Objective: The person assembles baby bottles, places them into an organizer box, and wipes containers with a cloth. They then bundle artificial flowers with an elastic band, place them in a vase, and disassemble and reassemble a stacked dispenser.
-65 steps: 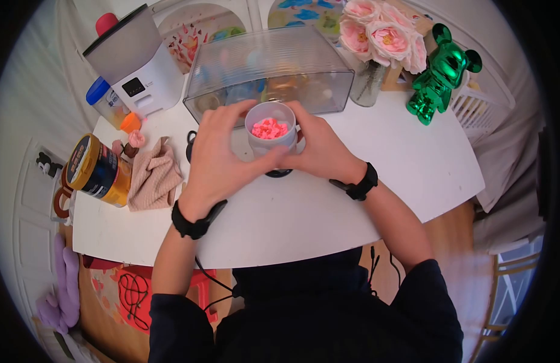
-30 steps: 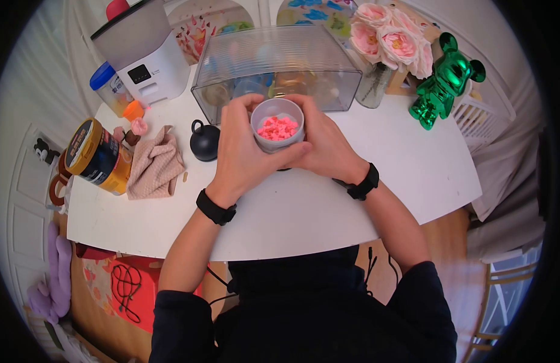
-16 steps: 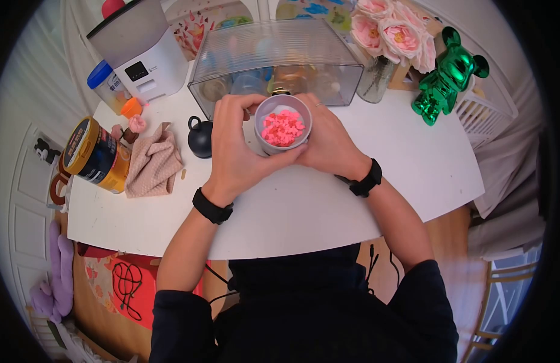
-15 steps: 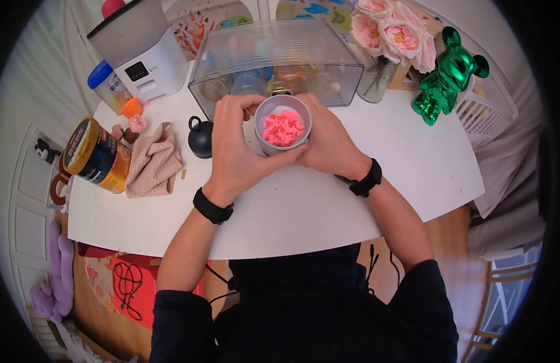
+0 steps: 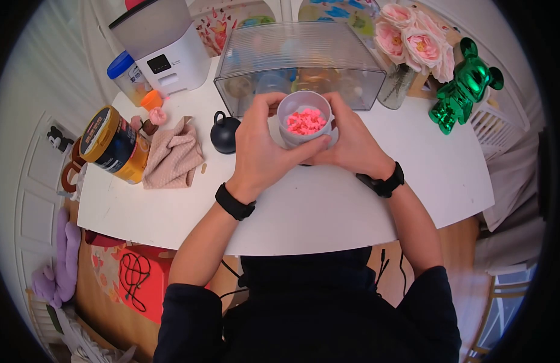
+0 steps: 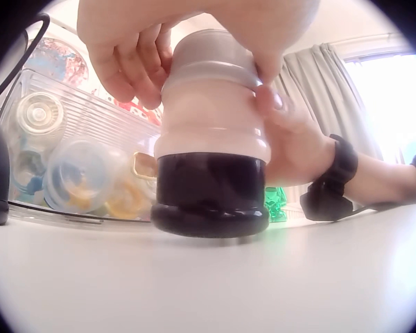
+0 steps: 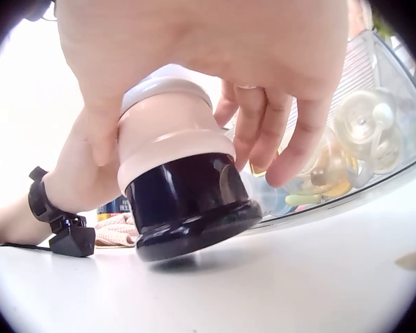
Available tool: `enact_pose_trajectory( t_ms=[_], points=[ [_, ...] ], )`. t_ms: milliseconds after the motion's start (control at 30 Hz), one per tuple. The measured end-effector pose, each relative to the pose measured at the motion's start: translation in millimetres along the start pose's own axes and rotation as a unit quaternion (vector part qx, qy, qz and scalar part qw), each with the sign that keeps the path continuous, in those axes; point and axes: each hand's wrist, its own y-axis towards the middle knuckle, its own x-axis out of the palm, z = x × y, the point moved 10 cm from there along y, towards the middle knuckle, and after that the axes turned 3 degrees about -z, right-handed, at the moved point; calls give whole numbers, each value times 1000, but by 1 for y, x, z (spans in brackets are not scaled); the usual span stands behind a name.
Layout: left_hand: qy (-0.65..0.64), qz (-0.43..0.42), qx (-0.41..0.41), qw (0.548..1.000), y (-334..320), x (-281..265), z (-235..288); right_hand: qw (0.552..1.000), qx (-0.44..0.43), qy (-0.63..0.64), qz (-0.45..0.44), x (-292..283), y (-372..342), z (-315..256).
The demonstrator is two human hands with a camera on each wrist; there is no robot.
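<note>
Both hands hold a tall tumbler-like cup between them. In the head view the cup (image 5: 290,138) shows its open top, with small bright pink pieces (image 5: 306,121) inside. The wrist views show its pale pinkish middle and a glossy black base (image 6: 211,184). My left hand (image 5: 263,148) curls round its left side, thumb across the near side. On the other side my right hand (image 5: 356,140) grips the cup, fingers reaching round the back. The base hangs just above the table, tilted in the right wrist view. A round black loop-topped piece (image 5: 225,134) stands left of my left hand.
A clear ribbed box (image 5: 301,51) with containers inside stands right behind the cup. On the left are a beige cloth (image 5: 173,158), a yellow-lidded tub (image 5: 113,145) and a white dispenser (image 5: 174,69). A flower vase (image 5: 398,88) and green bear figure (image 5: 464,88) stand right.
Since the oldest frame my left hand has drawn in close round the cup, uncovering the black loop-topped piece. The cup's tilt has varied slightly. The head view has shifted, moving everything rightward in the picture.
</note>
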Motion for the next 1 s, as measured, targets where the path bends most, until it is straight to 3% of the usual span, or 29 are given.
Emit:
enact_pose_trajectory(
  t_ms=[200, 267, 400, 567, 667, 1000],
  points=[
    [26, -17, 0, 1000, 0, 2, -4, 998, -55, -17, -17, 1, 0, -11],
    [39, -16, 3, 999, 0, 2, -1, 1000, -5, -12, -10, -4, 0, -5],
    [35, -12, -4, 999, -1, 2, -2, 999, 6, -28, 26, -2, 1, 8],
    [40, -20, -2, 999, 0, 3, -3, 992, -21, 124, 17, 0, -2, 1],
    [38, -20, 0, 999, 0, 3, 0, 998, -38, 38, -32, 3, 0, -1],
    [27, -6, -5, 1000, 0, 1, -6, 999, 32, -28, -3, -3, 0, 0]
  ],
)
